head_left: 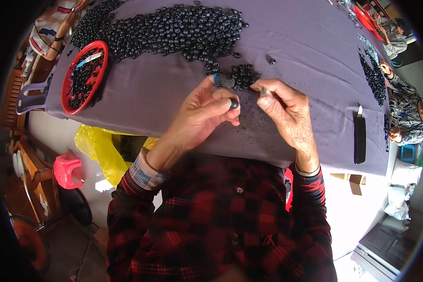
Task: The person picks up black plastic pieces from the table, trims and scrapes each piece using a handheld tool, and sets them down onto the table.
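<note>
A: Where's the piece sitting?

B: Small black round piece [233,104] is sitting in the left hand [204,105], at the thumb tip. It's lying left of the right hand's [286,110] fingertips, a bit closer to the body.

A: Grip?

B: Left is pinching the piece between thumb and bent finger. One left finger is wearing a dark cover [225,81] with a blue edge, pointing out past the piece. Right is curling thumb against fingers, with a pale bit [264,92] showing at the thumb tip. Can't tell if that's a tool or the thumb itself, so I'm not calling what it's grasping.

A: Long axis?

B: Not reading one; it's looking domed and roundish. The gap is running sideways, thumb to thumb.

A: Which hand's nearer the small cluster [244,73]?

B: Near tie. Cover is sitting just beside its left side, right fingertips at its lower right. Contact I'm not seeing well enough to call.

A: Edges, room?

B: Near table edge is passing beneath the wrists. Big black heap [178,35] is blocking far left; red basin [105,63] is standing well apart, left. Room is opening rightward over the purple cloth [315,70], up to a black-handled blade [359,141] lying well apart, pointing away from the body.
</note>
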Demonstrator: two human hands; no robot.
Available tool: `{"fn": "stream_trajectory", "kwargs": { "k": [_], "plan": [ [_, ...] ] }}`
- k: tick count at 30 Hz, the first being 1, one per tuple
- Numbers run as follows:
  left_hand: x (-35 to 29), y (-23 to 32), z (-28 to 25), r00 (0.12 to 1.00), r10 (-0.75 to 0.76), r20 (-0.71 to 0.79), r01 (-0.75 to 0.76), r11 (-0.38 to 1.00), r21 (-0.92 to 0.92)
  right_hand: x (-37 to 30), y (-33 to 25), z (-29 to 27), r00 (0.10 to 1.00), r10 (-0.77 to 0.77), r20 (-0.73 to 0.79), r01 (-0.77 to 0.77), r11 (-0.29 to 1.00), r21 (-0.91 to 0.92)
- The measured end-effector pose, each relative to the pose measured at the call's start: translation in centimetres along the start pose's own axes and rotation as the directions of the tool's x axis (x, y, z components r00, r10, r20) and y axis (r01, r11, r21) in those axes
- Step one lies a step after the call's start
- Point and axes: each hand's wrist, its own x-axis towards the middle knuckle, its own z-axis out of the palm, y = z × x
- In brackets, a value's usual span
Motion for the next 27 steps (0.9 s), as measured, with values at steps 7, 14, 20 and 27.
{"fn": "stream_trajectory", "kwargs": {
  "k": [7, 14, 20, 27],
  "plan": [
    [0.0, -0.2, -0.2, 0.995, -0.084, 0.051, 0.084, 0.996, 0.004, -0.6, -1.1, 2.8, 0.99, -0.13, 0.057, 0.123, 0.986, 0.116],
    [-1.3, -0.1, -1.5, 0.954, -0.28, 0.11, 0.288, 0.955, -0.064, -1.5, -0.5, 3.4, 0.984, -0.055, 0.172, 0.027, 0.987, 0.161],
    [-1.2, -0.1, -1.9, 0.959, -0.273, 0.074, 0.279, 0.956, -0.096, -1.6, -1.3, 4.5, 0.995, -0.026, 0.091, 0.022, 0.999, 0.046],
    [-0.9, -0.4, -1.4, 0.979, -0.19, 0.07, 0.195, 0.978, -0.07, -1.0, -0.8, 3.4, 0.988, 0.03, 0.154, -0.065, 0.972, 0.227]
  ]
}}
